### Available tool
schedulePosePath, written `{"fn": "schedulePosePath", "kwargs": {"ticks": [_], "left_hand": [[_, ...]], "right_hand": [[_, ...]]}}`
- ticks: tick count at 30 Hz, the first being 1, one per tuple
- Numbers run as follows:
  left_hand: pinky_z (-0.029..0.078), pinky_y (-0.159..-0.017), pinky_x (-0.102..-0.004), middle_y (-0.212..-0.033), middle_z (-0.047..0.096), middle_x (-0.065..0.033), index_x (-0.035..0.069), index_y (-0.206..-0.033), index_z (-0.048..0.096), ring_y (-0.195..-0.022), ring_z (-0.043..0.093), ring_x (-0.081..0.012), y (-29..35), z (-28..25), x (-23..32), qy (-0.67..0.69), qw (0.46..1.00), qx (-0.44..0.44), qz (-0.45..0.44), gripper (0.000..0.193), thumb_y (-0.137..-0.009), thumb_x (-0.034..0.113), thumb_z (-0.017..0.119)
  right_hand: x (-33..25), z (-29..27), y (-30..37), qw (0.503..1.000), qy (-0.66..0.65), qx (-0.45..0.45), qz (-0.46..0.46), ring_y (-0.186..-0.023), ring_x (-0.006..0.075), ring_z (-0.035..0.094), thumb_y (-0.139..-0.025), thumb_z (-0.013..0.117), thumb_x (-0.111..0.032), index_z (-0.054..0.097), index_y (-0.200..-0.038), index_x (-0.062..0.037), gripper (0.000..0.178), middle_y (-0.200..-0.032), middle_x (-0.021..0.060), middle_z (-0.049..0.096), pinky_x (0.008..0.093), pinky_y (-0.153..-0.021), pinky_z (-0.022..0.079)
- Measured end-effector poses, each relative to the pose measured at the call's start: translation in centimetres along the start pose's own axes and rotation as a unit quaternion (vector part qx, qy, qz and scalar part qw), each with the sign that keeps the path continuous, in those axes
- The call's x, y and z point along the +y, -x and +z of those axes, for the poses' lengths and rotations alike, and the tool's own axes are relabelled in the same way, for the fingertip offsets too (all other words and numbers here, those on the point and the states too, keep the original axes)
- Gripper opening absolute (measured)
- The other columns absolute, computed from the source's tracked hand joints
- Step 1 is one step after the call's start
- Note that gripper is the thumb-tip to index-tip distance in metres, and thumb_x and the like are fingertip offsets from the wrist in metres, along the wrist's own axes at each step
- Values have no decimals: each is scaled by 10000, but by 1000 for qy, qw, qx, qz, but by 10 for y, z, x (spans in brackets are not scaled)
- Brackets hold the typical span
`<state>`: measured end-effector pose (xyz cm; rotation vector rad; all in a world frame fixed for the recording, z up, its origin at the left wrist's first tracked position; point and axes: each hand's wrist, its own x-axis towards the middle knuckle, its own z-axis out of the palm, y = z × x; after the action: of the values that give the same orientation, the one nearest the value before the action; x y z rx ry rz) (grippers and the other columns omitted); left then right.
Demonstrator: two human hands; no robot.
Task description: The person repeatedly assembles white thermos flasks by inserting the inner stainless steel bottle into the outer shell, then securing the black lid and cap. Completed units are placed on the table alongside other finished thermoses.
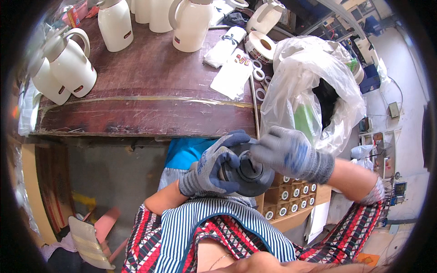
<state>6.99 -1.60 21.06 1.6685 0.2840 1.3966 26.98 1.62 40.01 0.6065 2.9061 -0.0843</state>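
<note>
A dark grey round thermos-jug part (249, 175) with raised rings at its centre rests over my lap. My left hand (217, 166), in a grey glove with blue fingers and palm, is wrapped round its left side. Above the rings on the right is my right hand (283, 152), gloved too and slightly blurred, its fingers curled together. Whatever those fingers hold, if anything, is hidden. The lower body of the grey piece is out of sight against my striped apron (218, 211).
Several white thermos jugs (193, 27) stand on the dark red table (150, 73). A label roll (261, 44), white sheets (233, 75) and tape rings (258, 74) lie near its right edge. A plastic bag (291, 82) bulges beside it, above a divided carton (282, 218) of white-capped pieces.
</note>
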Motion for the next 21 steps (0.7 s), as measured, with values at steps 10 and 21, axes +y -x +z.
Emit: {"fn": "schedulePosePath", "kwargs": {"ticks": [10, 21], "left_hand": [[377, -1139, -586, -1473, 491, -319, 97, -1049, 580, -1383, 470, -531, -1, 23, 10, -45, 999, 9, 2, 560, -689, 338, 935], [386, -1148, -557, -1521, 440, -320, 112, -1058, 589, -1397, 472, -503, 4, 7, 17, -21, 999, -12, 29, 595, -670, 374, 956]], "right_hand": [[-32, 15, 12, 839, -388, -67, 377, -890, 414, 705, -906, 641, -173, 625, -1085, -11, 243, -925, 227, 703, 476, -766, 561], [-7, 3, 1, 967, 71, -67, -235, -822, 259, 667, -855, 688, -259, 657, -1047, -127, 234, -945, 77, 646, 377, -717, 567]]}}
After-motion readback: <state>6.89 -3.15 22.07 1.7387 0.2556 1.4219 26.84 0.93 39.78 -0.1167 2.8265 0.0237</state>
